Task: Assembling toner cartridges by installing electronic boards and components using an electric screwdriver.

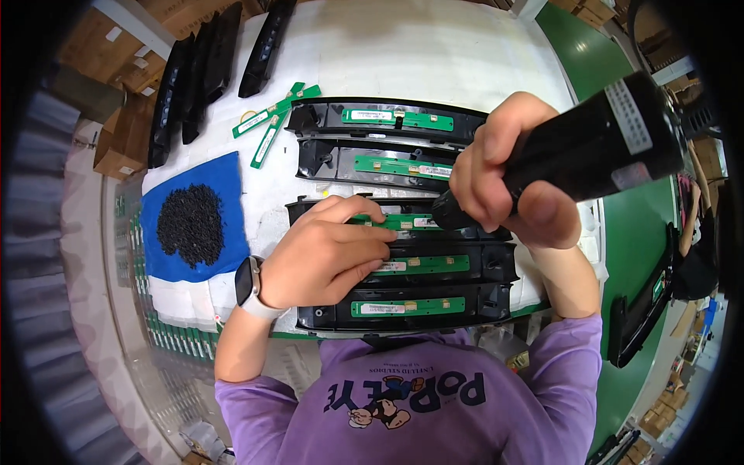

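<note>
My right hand [504, 174] grips a black electric screwdriver [593, 143], its body tilted up to the right. The screwdriver's narrow end points down at a green circuit board [422, 222] in the third black plastic housing [302, 209] of a row. On that same board and housing rest the fingertips of my left hand [333, 252], with the fingers apart; they cover the board's left part. Whether a screw sits under the tool's tip is hidden. Other housings with green boards lie above and below, including the top housing [318, 116] and the bottom housing [325, 311].
A heap of small black screws [190, 225] lies on a blue cloth [159, 260] at the left. Loose green circuit boards [265, 147] lie beyond it on the white table [364, 46]. Black housings [217, 58] stand at the far left. Another dark part [643, 318] rests on the green surface at right.
</note>
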Demonstrator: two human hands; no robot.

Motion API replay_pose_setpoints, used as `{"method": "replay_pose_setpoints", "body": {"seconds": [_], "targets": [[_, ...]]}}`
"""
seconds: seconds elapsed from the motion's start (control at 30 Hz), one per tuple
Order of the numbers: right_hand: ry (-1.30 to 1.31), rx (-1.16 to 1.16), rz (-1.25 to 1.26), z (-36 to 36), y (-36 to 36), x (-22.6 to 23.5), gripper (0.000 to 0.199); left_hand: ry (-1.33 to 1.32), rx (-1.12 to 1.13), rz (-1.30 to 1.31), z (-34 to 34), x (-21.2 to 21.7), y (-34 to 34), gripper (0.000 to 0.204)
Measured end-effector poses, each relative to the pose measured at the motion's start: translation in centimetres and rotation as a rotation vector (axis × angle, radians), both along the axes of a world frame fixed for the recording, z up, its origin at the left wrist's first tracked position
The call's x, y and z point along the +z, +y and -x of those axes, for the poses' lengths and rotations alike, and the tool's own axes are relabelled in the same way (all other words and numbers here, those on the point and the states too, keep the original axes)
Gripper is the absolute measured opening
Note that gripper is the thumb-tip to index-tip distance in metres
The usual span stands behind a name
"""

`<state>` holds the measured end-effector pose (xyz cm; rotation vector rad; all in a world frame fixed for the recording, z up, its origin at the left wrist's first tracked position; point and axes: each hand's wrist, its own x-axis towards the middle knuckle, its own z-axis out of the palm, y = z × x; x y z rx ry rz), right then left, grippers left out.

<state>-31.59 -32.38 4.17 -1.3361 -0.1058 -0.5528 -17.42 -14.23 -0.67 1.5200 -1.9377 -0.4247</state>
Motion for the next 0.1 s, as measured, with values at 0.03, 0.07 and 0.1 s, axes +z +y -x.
{"method": "replay_pose_setpoints", "body": {"seconds": [0.03, 0.07, 0.1], "targets": [[-0.009, -0.018, 0.013, -0.18, 0.24, -0.22, 0.051, 0.005, 0.003, 0.002, 0.0, -0.26, 0.1, 0.007], [-0.037, 0.018, 0.008, -0.2, 0.16, -0.51, 0.04, -0.014, 0.018, -0.003, -0.05, -0.52, 0.14, 0.008], [-0.065, 0.053, 0.003, -0.11, -0.2, -0.83, 0.029, -0.033, 0.032, -0.007, -0.19, -0.79, 0.04, 0.008]]}}
